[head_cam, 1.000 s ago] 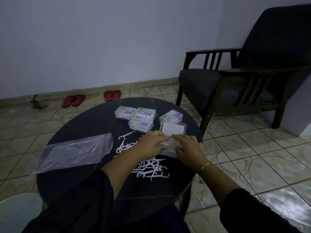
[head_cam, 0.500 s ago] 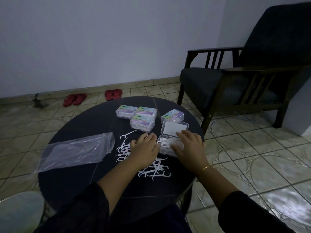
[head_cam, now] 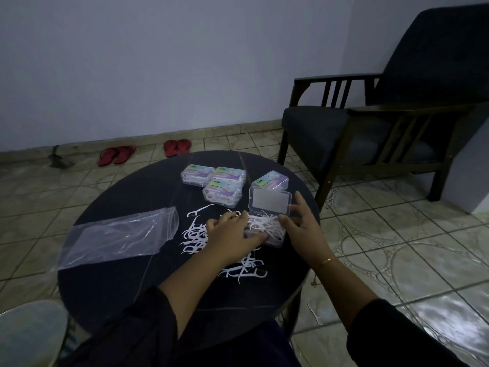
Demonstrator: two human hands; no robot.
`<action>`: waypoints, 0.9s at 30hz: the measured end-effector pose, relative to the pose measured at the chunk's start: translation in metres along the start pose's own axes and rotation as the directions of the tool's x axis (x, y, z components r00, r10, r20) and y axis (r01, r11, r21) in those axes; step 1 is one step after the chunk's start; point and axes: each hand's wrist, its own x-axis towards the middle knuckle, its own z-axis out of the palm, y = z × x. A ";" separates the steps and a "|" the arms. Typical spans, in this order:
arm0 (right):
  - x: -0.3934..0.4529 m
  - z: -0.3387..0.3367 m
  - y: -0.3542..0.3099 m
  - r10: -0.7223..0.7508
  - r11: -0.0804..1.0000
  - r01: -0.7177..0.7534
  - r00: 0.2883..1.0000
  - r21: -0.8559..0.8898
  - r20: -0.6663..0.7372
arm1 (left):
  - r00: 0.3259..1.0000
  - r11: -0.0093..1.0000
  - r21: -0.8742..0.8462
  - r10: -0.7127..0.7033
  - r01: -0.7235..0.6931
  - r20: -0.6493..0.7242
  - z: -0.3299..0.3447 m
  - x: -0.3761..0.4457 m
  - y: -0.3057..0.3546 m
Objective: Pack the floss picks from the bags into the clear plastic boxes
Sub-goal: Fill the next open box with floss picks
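An open clear plastic box (head_cam: 272, 238) lies on the round black table (head_cam: 127, 192), part full of white floss picks, its lid (head_cam: 270, 203) folded back. My right hand (head_cam: 304, 231) holds the box's right end, thumb on the picks inside, index finger straight beside the lid. My left hand (head_cam: 232, 235) lies palm down with spread fingers on the loose floss picks (head_cam: 194, 233), its thumb against the box's near edge. More loose picks (head_cam: 243, 271) lie nearer me. An empty clear bag (head_cam: 119, 234) lies at the left.
Several closed, filled boxes (head_cam: 223, 193) stand at the table's far side. A dark armchair (head_cam: 370, 128) is at the right. Red slippers (head_cam: 116, 154) lie on the tiled floor by the wall. One floss pick (head_cam: 315, 312) lies on the floor.
My left hand has left the box and slid left onto the loose picks. My right hand has shifted to the box's right end, uncovering the picks inside.
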 end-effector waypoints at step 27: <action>-0.016 0.001 0.012 -0.104 0.806 0.146 0.989 -0.574 0.106 | 0.985 0.999 -0.037 -0.008 0.002 -0.174 -0.001 -0.008 -0.010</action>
